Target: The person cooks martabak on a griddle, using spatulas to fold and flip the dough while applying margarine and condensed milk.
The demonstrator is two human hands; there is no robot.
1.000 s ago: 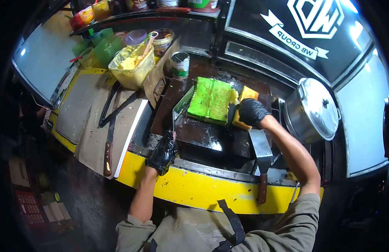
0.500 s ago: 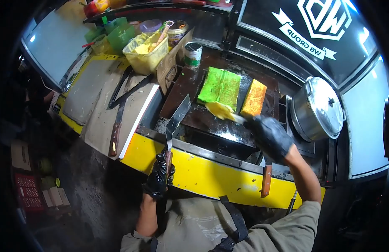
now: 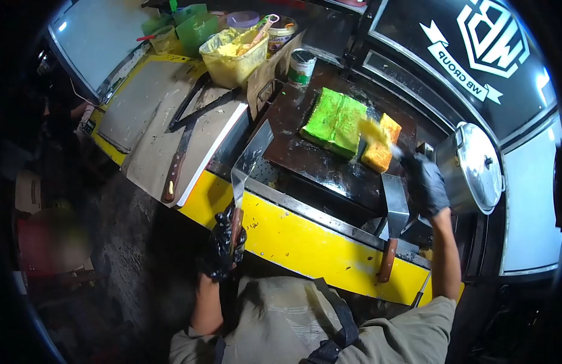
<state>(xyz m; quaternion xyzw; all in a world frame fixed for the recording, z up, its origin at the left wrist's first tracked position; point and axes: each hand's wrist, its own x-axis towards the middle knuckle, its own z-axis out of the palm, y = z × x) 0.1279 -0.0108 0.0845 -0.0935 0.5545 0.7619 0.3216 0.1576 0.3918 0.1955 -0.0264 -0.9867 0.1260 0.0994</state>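
My left hand (image 3: 223,246), in a black glove, is closed round the wooden handle of a metal spatula (image 3: 250,155), its blade raised near the griddle's left front corner. My gloved right hand (image 3: 425,185) grips a light-handled tool with a yellow head (image 3: 373,130), blurred by motion; it may be a brush. That head is over the toasted orange-brown bread (image 3: 376,159), close to the right edge of the green bread (image 3: 334,121). Both breads lie on the dark griddle (image 3: 293,148). A second spatula (image 3: 395,203) with a wooden handle rests at the griddle's front right.
A lidded metal pot (image 3: 469,170) stands right of the griddle, a can (image 3: 301,68) at its back left. Left are a tub of yellow spread (image 3: 232,64), black tongs (image 3: 187,112) and a knife (image 3: 175,170) on a board (image 3: 138,161). A yellow counter edge (image 3: 293,233) runs along the front.
My right hand has moved right, carrying the yellow-headed tool from the green bread's front edge to over the orange-brown bread. My left hand still holds its spatula. The camera view has shifted.
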